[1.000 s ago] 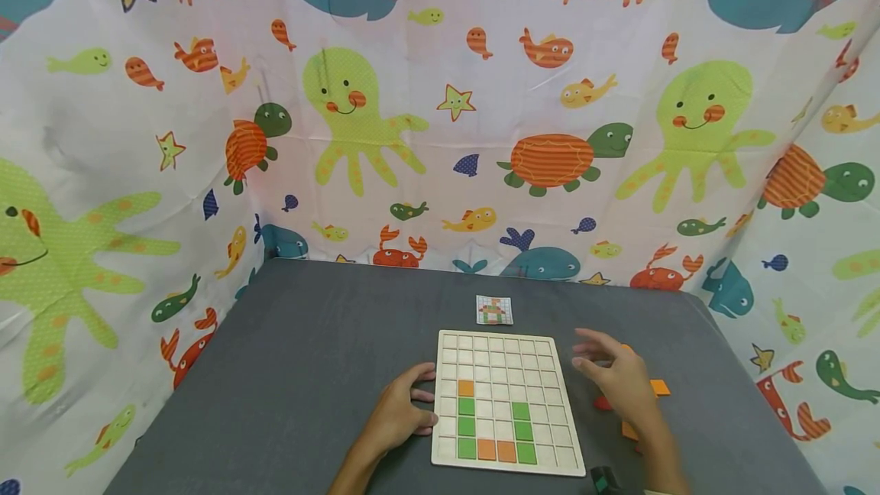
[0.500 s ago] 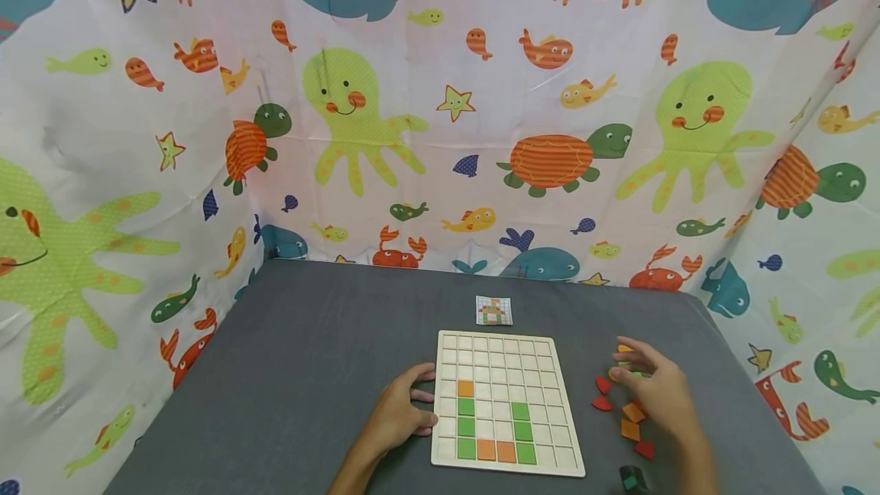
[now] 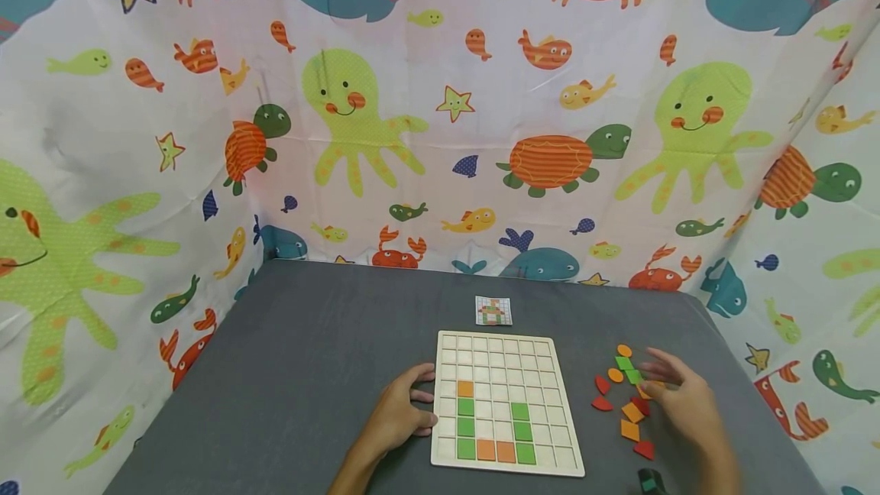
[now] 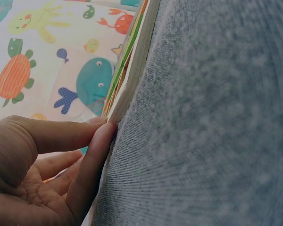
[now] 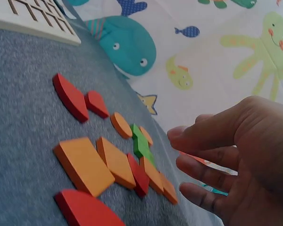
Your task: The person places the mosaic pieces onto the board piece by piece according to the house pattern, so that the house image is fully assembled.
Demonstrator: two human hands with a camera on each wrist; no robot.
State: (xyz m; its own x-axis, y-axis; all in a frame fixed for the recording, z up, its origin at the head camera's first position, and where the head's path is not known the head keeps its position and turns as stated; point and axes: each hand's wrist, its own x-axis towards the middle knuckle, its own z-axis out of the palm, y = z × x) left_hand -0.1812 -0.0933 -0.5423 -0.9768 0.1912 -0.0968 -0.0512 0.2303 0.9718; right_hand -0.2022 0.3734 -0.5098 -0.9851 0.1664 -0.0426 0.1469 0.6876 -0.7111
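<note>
A pale wooden grid board (image 3: 542, 393) lies on the table, with several green squares (image 3: 466, 427) and a few orange squares (image 3: 486, 450) set in its cells. My left hand (image 3: 395, 411) is at the board's left edge; in the left wrist view its thumb and a finger pinch that edge. My right hand (image 3: 687, 399) hovers over the right side of a group of loose pieces, fingers bent loosely and apart. In the right wrist view no piece is between its fingers. Near it lie an orange circle (image 3: 624, 351), green pieces (image 3: 624, 363), red quarter-rounds (image 5: 70, 98) and orange squares (image 5: 83, 165).
A small printed card (image 3: 493, 312) with a coloured grid picture lies behind the board. The dark grey table (image 3: 330, 342) is walled in by a white sea-animal curtain (image 3: 406, 128). A small black object (image 3: 649, 481) shows at the bottom edge, near the right forearm.
My right hand has moved right, from beside the board across the loose pieces, uncovering circles, green pieces and red pieces. The left hand and the board's squares have stayed put.
</note>
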